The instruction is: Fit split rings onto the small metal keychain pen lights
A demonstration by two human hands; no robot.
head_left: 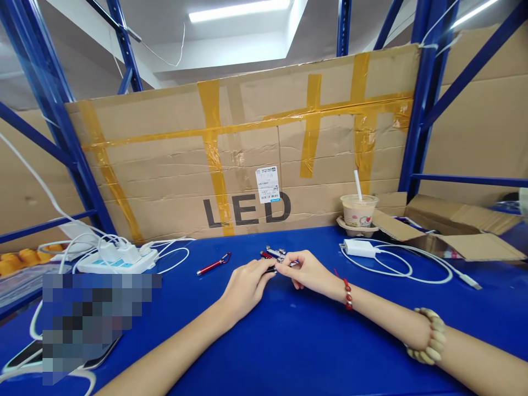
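My left hand point(246, 287) and my right hand point(304, 270) meet at the middle of the blue table point(289, 352). Together they pinch a small dark pen-shaped piece point(273, 269) between the fingertips. Just behind them lies a little heap of small red and silver metal parts point(274, 253). A thin red pen-like tool with a clip point(213, 265) rests on the table to the left of my hands. My right forearm wears a red bead string and a pale bead bracelet.
A white power strip point(117, 260) with plugs and white cables sits at the left. A white charger with cable point(360, 248) and a drink cup with straw point(358, 211) stand at the right, beside an open cardboard box point(454, 231). A taped cardboard sheet point(247, 159) walls the back.
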